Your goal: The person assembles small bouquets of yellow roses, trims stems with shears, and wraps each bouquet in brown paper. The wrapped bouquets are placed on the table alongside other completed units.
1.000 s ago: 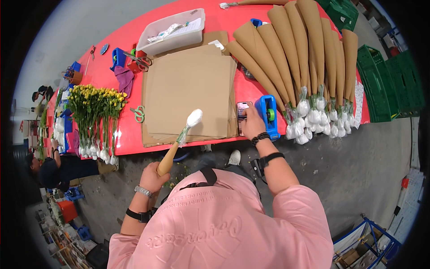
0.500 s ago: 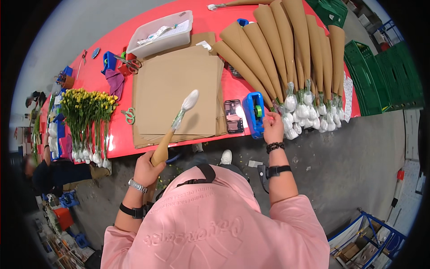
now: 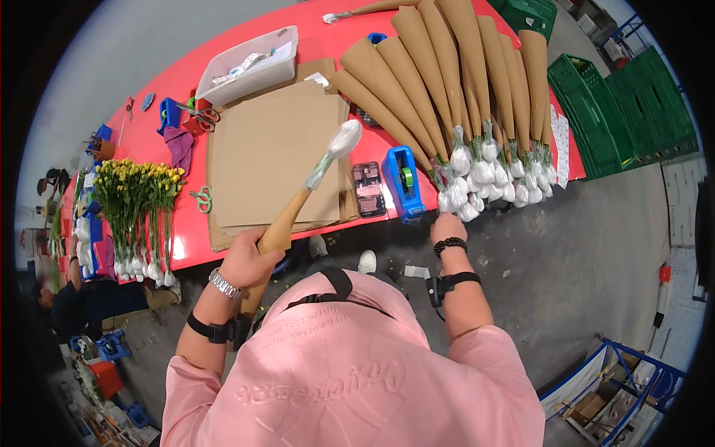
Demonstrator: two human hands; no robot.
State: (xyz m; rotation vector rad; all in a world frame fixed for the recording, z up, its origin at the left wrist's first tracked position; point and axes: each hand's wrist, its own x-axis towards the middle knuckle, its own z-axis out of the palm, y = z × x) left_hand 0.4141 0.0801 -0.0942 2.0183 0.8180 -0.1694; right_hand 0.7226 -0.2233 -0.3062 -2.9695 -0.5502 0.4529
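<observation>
My left hand is closed round a flower bunch wrapped in a brown paper cone. Its stem end points up and away, tipped with a white bulb-like wrapping under clear plastic. The cone's lower part runs down beside my left forearm. My right hand is closed just off the table's front edge, near a blue tape dispenser with a green roll. What its fingers hold, if anything, is too small to make out. A stack of brown paper sheets lies beyond the held bunch.
Several finished paper cones lie fanned at the right, white stem ends toward me. Yellow flowers lie at the left. A phone, green scissors and a clear bin share the red table. Green crates stand right.
The wrapped bunch has risen, its white tip moving away and to the right. My right hand has drawn back from the tape dispenser toward me. The whole view has shifted slightly.
</observation>
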